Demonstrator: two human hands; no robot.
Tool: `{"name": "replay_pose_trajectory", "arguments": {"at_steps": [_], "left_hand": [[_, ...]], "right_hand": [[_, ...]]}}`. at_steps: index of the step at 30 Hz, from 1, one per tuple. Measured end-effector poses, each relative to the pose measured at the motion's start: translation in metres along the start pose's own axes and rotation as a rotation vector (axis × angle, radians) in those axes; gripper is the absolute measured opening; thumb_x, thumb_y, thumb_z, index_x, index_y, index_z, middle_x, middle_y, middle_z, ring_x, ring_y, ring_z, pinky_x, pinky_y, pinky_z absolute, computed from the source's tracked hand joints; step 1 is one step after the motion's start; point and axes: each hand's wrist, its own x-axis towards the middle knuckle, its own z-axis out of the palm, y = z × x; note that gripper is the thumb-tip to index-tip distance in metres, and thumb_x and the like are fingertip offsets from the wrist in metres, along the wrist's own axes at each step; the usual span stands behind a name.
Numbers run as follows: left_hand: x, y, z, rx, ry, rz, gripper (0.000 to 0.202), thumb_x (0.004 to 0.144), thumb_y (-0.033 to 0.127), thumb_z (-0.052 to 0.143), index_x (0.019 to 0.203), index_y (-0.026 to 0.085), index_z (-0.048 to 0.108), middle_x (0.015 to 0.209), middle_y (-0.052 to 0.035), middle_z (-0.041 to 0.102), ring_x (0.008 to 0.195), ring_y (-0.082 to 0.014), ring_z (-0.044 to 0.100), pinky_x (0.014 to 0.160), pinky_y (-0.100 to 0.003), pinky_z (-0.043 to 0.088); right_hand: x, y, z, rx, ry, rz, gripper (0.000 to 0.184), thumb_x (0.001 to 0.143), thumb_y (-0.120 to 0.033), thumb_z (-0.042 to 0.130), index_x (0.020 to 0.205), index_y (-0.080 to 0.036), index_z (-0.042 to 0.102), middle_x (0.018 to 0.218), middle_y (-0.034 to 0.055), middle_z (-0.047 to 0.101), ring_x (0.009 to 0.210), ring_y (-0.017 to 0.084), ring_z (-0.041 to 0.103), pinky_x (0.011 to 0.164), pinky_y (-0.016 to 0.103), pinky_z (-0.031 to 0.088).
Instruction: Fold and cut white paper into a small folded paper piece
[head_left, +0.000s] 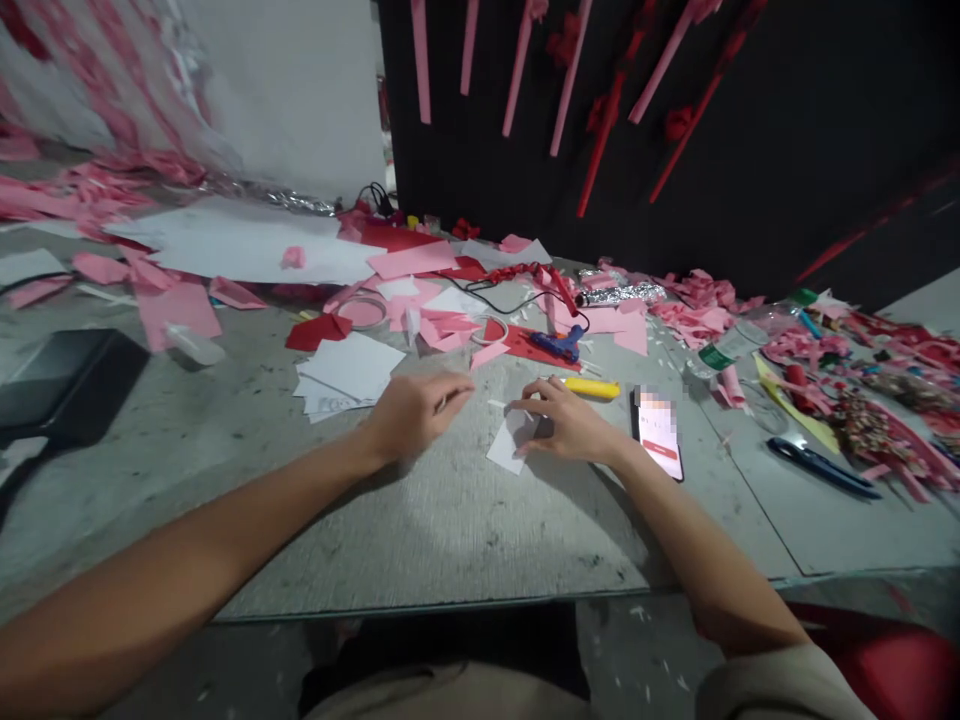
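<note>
My left hand (411,412) is closed in a pinch above the table, just left of a small white paper piece (507,447). Whatever its fingertips hold, if anything, is too small to make out. Over that paper piece lies my right hand (564,420), thumb and forefinger apart, its fingertips at the paper. A small white strip (496,403) shows by the forefinger tip. Behind the right hand is a yellow cutter knife (591,388). Left of my left hand sits a stack of white paper sheets (352,368), with drawn marks on one lower sheet.
A phone (660,445) with a lit screen lies right of my right hand. Farther back are a blue glue gun (559,344), a tape roll (361,310) and pink paper scraps (176,305). Scissors (821,468) and a plastic bottle (739,340) lie right; a black box-like object (71,385) stands left.
</note>
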Motion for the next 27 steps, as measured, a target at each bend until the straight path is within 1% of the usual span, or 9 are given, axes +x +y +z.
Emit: {"name": "replay_pose_trajectory", "arguments": {"at_steps": [4,9,14,16,18,20,23,25,27], "left_hand": [[-0.006,0.001,0.002,0.11,-0.133,0.163,0.02,0.098,0.032,0.064,0.104,0.023,0.081,0.095,-0.0088,0.08,0.084,-0.0231,0.071,0.081,-0.035,0.05],[-0.007,0.001,0.007,0.228,-0.174,0.259,0.025,0.106,0.033,0.058,0.113,0.021,0.079,0.102,-0.0095,0.08,0.092,-0.0248,0.073,0.083,-0.036,0.051],[-0.007,0.005,0.015,0.13,-0.153,0.128,0.028,0.099,0.039,0.073,0.118,0.019,0.075,0.106,-0.0072,0.079,0.09,-0.0213,0.072,0.081,-0.033,0.053],[-0.006,0.008,0.018,0.071,-0.149,0.102,0.021,0.097,0.036,0.076,0.11,0.02,0.077,0.102,-0.0047,0.079,0.084,-0.0181,0.071,0.076,-0.03,0.052],[-0.007,0.012,0.019,0.051,-0.145,0.126,0.01,0.098,0.03,0.075,0.098,0.021,0.078,0.094,-0.002,0.079,0.079,-0.0156,0.071,0.072,-0.027,0.052],[-0.008,0.014,0.018,0.07,-0.102,0.161,0.011,0.1,0.026,0.072,0.091,0.02,0.076,0.09,-0.0014,0.078,0.08,-0.0154,0.072,0.074,-0.027,0.052],[-0.01,0.014,0.015,0.149,0.064,0.188,0.013,0.102,0.025,0.066,0.092,0.019,0.073,0.092,-0.005,0.076,0.088,-0.019,0.071,0.082,-0.031,0.053],[-0.011,0.012,0.014,0.221,0.165,0.22,0.013,0.103,0.024,0.064,0.093,0.019,0.071,0.093,-0.0068,0.075,0.09,-0.0215,0.07,0.084,-0.035,0.052],[-0.013,0.012,0.015,0.282,0.21,0.275,0.011,0.102,0.022,0.065,0.093,0.019,0.071,0.093,-0.0071,0.076,0.09,-0.0228,0.07,0.084,-0.037,0.052]], "right_hand": [[0.001,0.002,0.004,-0.005,0.017,-0.004,0.064,0.082,-0.061,0.088,0.132,-0.023,0.074,0.129,0.0144,0.066,0.114,0.033,0.059,0.1,0.047,0.051],[0.004,0.004,0.013,0.011,0.072,0.014,0.045,0.089,-0.056,0.084,0.115,-0.02,0.075,0.113,0.0124,0.072,0.108,0.032,0.061,0.094,0.044,0.049],[0.005,-0.002,0.019,0.309,0.209,0.099,0.032,0.098,-0.048,0.076,0.11,-0.019,0.07,0.098,0.0066,0.07,0.08,0.02,0.059,0.072,0.032,0.045],[0.005,-0.007,0.021,0.446,0.238,0.092,0.03,0.099,-0.048,0.074,0.11,-0.021,0.07,0.097,0.0051,0.07,0.074,0.018,0.057,0.068,0.03,0.044],[0.006,-0.012,0.023,0.522,0.261,0.052,0.03,0.098,-0.048,0.075,0.113,-0.022,0.072,0.103,0.0063,0.072,0.082,0.019,0.061,0.072,0.031,0.048],[0.006,-0.017,0.026,0.535,0.336,0.057,0.04,0.095,-0.048,0.079,0.126,-0.024,0.07,0.12,0.0099,0.072,0.101,0.025,0.066,0.082,0.035,0.052],[0.007,-0.022,0.031,0.55,0.526,0.257,0.058,0.091,-0.045,0.082,0.143,-0.028,0.061,0.143,0.0133,0.064,0.121,0.029,0.062,0.092,0.04,0.055],[0.009,-0.026,0.033,0.642,0.585,0.396,0.054,0.09,-0.044,0.082,0.138,-0.027,0.063,0.14,0.0135,0.065,0.112,0.027,0.065,0.086,0.039,0.057],[0.011,-0.03,0.035,0.792,0.543,0.441,0.046,0.089,-0.046,0.082,0.127,-0.024,0.068,0.129,0.0124,0.07,0.1,0.024,0.068,0.078,0.036,0.059]]}}
